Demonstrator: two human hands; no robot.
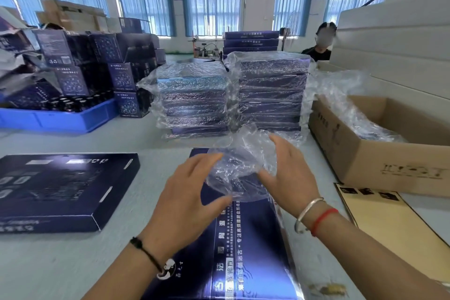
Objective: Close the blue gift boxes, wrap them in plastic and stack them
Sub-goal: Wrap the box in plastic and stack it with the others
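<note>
Two hands: my left hand (192, 185) & right hand (289, 173), fingers curled, gripping plastic bag (239, 165)
Blue gift box (246, 246): shut, under bag
Wrapped stacks (194, 102): 12 o'clock

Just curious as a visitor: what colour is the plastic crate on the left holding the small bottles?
Bright blue: the crate shows in the head view, left of the wrapped stacks.

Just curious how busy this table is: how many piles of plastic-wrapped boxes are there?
2: a shorter pile left, a taller pile touching it on its right. More wrapped boxes may lie in the cardboard carton.
</note>
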